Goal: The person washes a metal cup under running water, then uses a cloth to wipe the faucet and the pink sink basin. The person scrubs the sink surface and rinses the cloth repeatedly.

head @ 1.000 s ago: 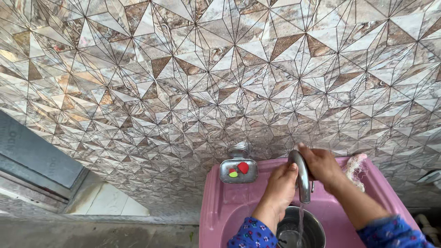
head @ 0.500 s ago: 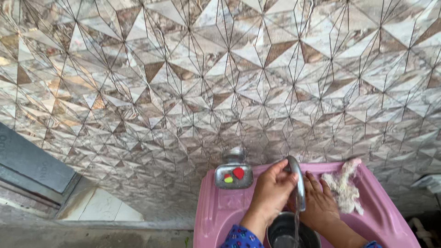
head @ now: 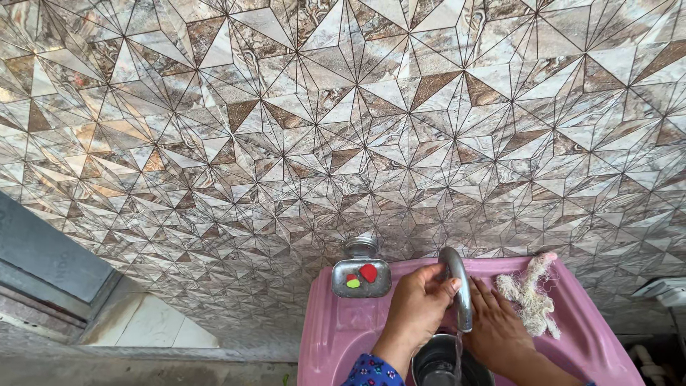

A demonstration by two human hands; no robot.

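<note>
A curved metal tap (head: 457, 286) rises over a pink sink (head: 336, 336), and water runs from its spout into a steel pot (head: 437, 361) below. My left hand (head: 418, 307) is wrapped around the tap's neck from the left. My right hand (head: 500, 325) lies flat and open on the sink just right of the tap, beside a pale fibre scrubber (head: 529, 297). Nothing is in the right hand.
A small steel soap dish (head: 361, 277) with red and green soap scraps sits on the sink's back left rim. The wall (head: 343, 129) behind is covered in geometric marbled tiles. A grey frame (head: 43, 257) is at the lower left, a white fitting (head: 661, 288) at the right.
My right hand has dropped from the top of the tap to rest on the sink. My left hand now grips the tap. The view has tilted slightly.
</note>
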